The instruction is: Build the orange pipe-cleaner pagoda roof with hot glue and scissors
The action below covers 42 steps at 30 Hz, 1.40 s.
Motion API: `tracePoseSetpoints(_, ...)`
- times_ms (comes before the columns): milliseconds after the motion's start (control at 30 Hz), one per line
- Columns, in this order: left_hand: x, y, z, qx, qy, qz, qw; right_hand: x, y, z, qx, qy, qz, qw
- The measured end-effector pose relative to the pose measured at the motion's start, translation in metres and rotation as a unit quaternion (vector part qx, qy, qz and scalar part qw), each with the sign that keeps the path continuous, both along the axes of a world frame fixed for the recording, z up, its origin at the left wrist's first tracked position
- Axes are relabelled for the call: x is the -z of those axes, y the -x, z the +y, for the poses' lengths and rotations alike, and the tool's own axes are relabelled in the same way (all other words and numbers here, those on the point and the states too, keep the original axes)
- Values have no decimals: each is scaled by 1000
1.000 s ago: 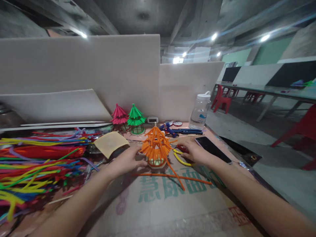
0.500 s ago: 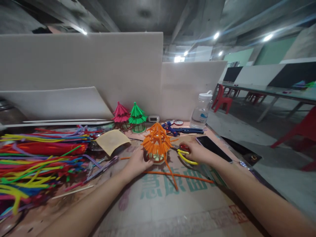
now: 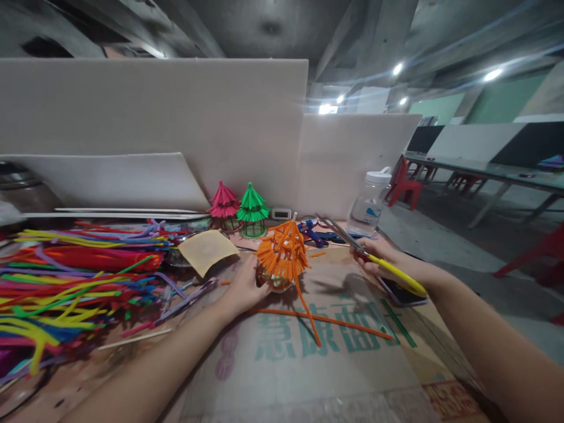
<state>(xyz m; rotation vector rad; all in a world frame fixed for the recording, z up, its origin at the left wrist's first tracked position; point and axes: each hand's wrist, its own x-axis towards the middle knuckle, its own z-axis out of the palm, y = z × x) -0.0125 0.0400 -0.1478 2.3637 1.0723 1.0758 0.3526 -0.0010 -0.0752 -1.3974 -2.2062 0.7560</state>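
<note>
A small pavilion model (image 3: 282, 252) with a shaggy orange pipe-cleaner roof stands in front of me, leaning slightly. My left hand (image 3: 247, 288) is closed around its base from the left. One long orange strand (image 3: 307, 308) hangs from the roof down to the board. Another orange pipe cleaner (image 3: 339, 322) lies across the printed green characters. To the right, my right hand (image 3: 388, 261) grips yellow-handled scissors (image 3: 392, 273), raised above the board with the blades pointing up and left, apart from the model.
Pink (image 3: 224, 202) and green (image 3: 252, 208) pavilion models stand at the back. Many coloured pipe cleaners (image 3: 79, 288) cover the left side, beside sandpaper (image 3: 207, 251). A blue glue gun (image 3: 312, 231), a water bottle (image 3: 368, 202) and a phone (image 3: 400, 294) are at the right.
My right hand has lifted the scissors off the board and moved right, turning the blades upward. The orange model has tilted a little in my left hand. The view has shifted slightly.
</note>
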Motion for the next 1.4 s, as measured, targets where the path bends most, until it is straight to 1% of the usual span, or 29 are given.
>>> tracePoseSetpoints(100, -2, 1, -2, -1, 2, -1, 1000, -8, -3, -2, -65, 27, -42, 997)
tracePoseSetpoints(133, -3, 1, -2, -2, 3, -1, 1000, -9, -3, -3, -77, 43, -47, 995)
tracePoseSetpoints(233, -3, 1, -2, -5, 8, -1, 1000, -10, 0, -7, -86, 93, -54, 990)
tracePoseSetpoints(333, 0, 2, 0, -7, 11, 3, 1000, -10, 7, -9, -81, 114, -66, 988)
tracePoseSetpoints(467, 3, 2, 2, -7, 10, 8, 1000, -10, 20, -10, -64, 114, -30, 991)
tracePoseSetpoints(633, -1, 2, -1, 9, 1, 13, 1000, -12, 31, -12, -57, 102, -28, 993)
tracePoseSetpoints(733, -5, 1, -4, 18, -14, 22, 999, -10, 33, -12, -70, 100, -39, 992)
tracePoseSetpoints(933, -7, -1, -6, 13, -23, 34, 999, -4, 34, -10, -65, 86, -36, 993)
tracePoseSetpoints(1133, -6, 0, -6, 8, -13, 41, 999, -10, 38, -12, -66, 81, -44, 994)
tracePoseSetpoints(1300, -5, 1, -6, -3, -2, 52, 999, -11, 41, -12, -60, 79, -50, 994)
tracePoseSetpoints(1400, -3, 1, -4, 3, -10, 46, 999, -13, 43, -13, -60, 79, -49, 994)
